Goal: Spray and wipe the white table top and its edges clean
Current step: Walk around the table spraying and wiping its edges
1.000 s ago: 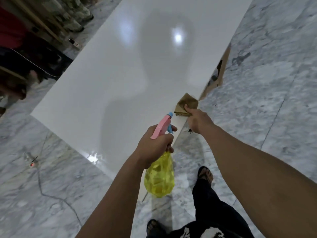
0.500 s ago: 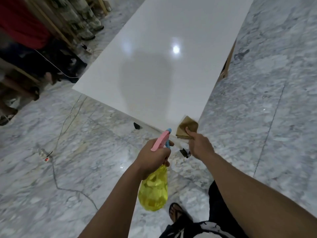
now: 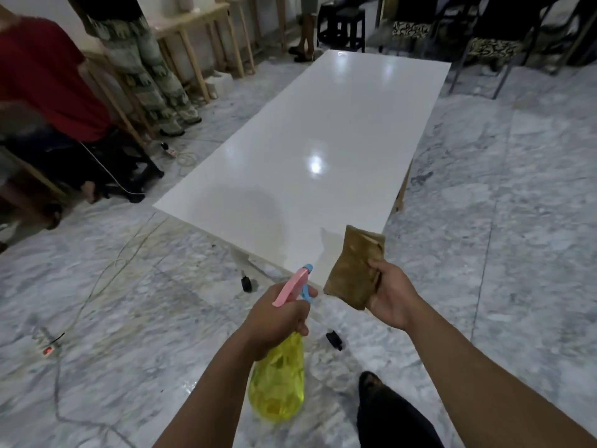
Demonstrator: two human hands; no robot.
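Note:
The long white table top (image 3: 323, 150) stretches away from me, glossy, its near corner right in front of my hands. My left hand (image 3: 277, 315) grips a yellow spray bottle (image 3: 277, 386) by its neck, a finger on the blue trigger under the pink head, nozzle aimed at the table. My right hand (image 3: 392, 295) holds a folded brown cloth (image 3: 353, 266) up in the air just off the table's near corner, apart from the surface.
Marble floor all around. Table casters (image 3: 246, 282) stand under the near end. A power strip (image 3: 45, 347) and cables lie on the floor at left. People (image 3: 48, 76) sit and stand at left; wooden benches and dark chairs (image 3: 494, 46) line the far side.
I have stepped back from the table, so its whole length shows. My right hand lifted the cloth off the near corner edge. The left hand still holds the bottle.

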